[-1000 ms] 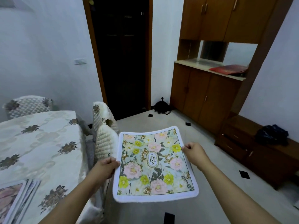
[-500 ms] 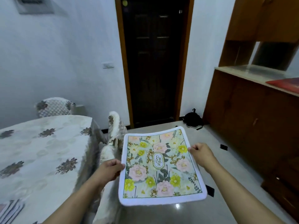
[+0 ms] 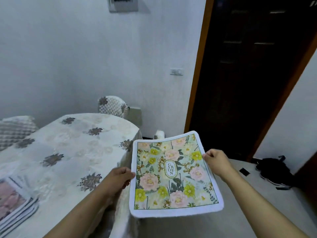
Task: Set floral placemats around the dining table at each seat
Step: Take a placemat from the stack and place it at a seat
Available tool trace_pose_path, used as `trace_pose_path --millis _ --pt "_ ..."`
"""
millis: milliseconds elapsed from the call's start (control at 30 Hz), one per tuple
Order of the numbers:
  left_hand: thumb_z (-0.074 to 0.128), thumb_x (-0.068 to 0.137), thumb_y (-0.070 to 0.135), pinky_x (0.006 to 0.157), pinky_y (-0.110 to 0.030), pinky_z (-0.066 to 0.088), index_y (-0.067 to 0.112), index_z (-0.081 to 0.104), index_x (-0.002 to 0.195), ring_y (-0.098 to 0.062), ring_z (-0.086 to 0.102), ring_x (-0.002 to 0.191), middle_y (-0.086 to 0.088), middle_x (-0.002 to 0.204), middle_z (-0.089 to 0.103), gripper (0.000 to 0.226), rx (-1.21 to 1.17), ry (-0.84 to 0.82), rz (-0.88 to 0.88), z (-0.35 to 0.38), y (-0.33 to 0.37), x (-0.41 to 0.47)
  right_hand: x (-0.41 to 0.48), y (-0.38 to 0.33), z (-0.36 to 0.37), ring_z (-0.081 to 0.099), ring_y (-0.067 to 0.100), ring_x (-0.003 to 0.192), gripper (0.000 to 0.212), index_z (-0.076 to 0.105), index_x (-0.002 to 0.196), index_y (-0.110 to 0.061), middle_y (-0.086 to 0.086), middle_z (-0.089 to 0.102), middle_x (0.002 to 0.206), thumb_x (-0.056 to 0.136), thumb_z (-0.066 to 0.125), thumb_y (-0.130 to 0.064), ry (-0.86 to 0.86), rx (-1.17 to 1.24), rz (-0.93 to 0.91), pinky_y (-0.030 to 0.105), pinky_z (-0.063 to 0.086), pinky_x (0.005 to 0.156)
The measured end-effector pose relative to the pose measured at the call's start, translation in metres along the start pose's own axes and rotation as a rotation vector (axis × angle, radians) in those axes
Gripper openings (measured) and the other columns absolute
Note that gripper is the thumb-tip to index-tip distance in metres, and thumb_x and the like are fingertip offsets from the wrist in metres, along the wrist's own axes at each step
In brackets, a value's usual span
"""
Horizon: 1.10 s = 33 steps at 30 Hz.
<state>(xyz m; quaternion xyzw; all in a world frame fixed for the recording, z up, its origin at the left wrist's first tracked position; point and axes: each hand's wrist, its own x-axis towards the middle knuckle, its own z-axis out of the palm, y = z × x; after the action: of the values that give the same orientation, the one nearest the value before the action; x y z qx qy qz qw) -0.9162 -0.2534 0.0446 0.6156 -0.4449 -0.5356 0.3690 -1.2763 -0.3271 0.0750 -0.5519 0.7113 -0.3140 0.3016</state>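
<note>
While left hand and right hand pinch placemat side edges, stack on table cut off left.

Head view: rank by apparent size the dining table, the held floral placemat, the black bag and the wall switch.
1. dining table
2. floral placemat, enlarged by nearness to the camera
3. black bag
4. wall switch

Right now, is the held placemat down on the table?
No: the left hand and right hand hold the placemat in the air beside the table.
</note>
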Motion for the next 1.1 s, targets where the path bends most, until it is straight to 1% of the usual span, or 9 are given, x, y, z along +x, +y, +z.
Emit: trace_pose_path --millis 67,167,300,367,500,633,833,967,1100 --pt "0.065 0.089 0.02 0.07 -0.034 0.043 0.004 0.061 0.074 -0.022 0.057 0.069 -0.021 0.077 0.069 0.022 -0.02 0.029 -0.001 0.001 0.014 0.037 0.041 -0.011 0.005 0.052 0.014 0.051 0.038 0.046 0.058 -0.021 -0.006 0.054 0.052 0.092 0.059 -0.031 -0.009 -0.001 -0.014 0.027 0.039 0.053" --pt "0.065 0.09 0.017 0.057 -0.025 0.044 0.015 0.057 0.062 -0.017 0.06 0.056 -0.009 0.066 0.07 0.029 -0.053 0.077 0.0 0.006 0.035 0.09 0.109 -0.028 0.007 0.054 0.015 0.054 0.035 0.05 0.06 -0.02 -0.005 0.058 0.057 0.092 0.059 -0.031 -0.033 -0.044 -0.039 0.026 0.039 0.052" --pt "0.063 0.091 0.009 0.045 -0.016 0.044 0.009 0.055 0.063 -0.01 0.059 0.045 -0.004 0.058 0.067 0.029 -0.084 0.147 -0.051 0.007 0.053 0.14 0.195 -0.053 0.026 0.056 0.016 0.056 0.032 0.055 0.065 -0.016 0.0 0.062 0.061 0.092 0.058 -0.033 -0.116 -0.058 -0.099 0.027 0.04 0.053" --pt "0.062 0.092 0.01 0.046 -0.016 0.041 0.01 0.052 0.062 -0.008 0.052 0.045 0.002 0.053 0.061 0.031 -0.068 0.188 -0.065 0.001 0.058 0.16 0.239 -0.067 0.048 0.055 0.017 0.057 0.031 0.056 0.067 -0.013 0.003 0.062 0.063 0.092 0.059 -0.031 -0.176 -0.067 -0.137 0.028 0.039 0.054" --pt "0.064 0.09 0.014 0.055 -0.028 0.031 0.011 0.051 0.069 -0.017 0.039 0.058 -0.007 0.064 0.049 0.025 -0.102 0.365 -0.098 -0.016 0.062 0.199 0.334 -0.103 0.109 0.053 0.018 0.059 0.029 0.054 0.067 -0.011 0.003 0.06 0.064 0.09 0.059 -0.028 -0.345 -0.098 -0.267 0.029 0.039 0.057" --pt "0.066 0.089 0.015 0.052 -0.024 0.031 0.014 0.047 0.065 -0.013 0.037 0.053 0.001 0.059 0.046 0.031 -0.138 0.575 -0.145 -0.018 0.055 0.222 0.404 -0.148 0.178 0.048 0.015 0.054 0.035 0.047 0.059 -0.016 -0.002 0.055 0.057 0.09 0.06 -0.026 -0.52 -0.137 -0.411 0.028 0.035 0.054" --pt "0.067 0.089 0.02 0.051 -0.025 0.035 0.018 0.048 0.059 -0.008 0.043 0.049 0.009 0.053 0.052 0.035 -0.161 0.873 -0.246 -0.034 0.043 0.24 0.445 -0.219 0.288 0.048 0.016 0.056 0.032 0.049 0.063 -0.014 0.002 0.053 0.06 0.092 0.058 -0.026 -0.731 -0.244 -0.602 0.026 0.034 0.054" --pt "0.067 0.089 0.024 0.044 -0.019 0.037 0.018 0.051 0.06 0.0 0.045 0.041 0.011 0.048 0.055 0.033 -0.183 1.011 -0.283 -0.064 0.026 0.259 0.454 -0.254 0.357 0.051 0.022 0.06 0.034 0.049 0.061 -0.018 0.002 0.052 0.061 0.093 0.056 -0.028 -0.808 -0.327 -0.697 0.031 0.037 0.059" --pt "0.068 0.089 0.024 0.046 -0.024 0.037 0.018 0.05 0.061 -0.007 0.045 0.046 0.007 0.054 0.052 0.033 -0.217 1.071 -0.332 -0.1 -0.002 0.285 0.461 -0.271 0.414 0.053 0.027 0.071 0.027 0.054 0.072 -0.011 0.005 0.055 0.069 0.095 0.055 -0.024 -0.875 -0.332 -0.704 0.032 0.04 0.064"
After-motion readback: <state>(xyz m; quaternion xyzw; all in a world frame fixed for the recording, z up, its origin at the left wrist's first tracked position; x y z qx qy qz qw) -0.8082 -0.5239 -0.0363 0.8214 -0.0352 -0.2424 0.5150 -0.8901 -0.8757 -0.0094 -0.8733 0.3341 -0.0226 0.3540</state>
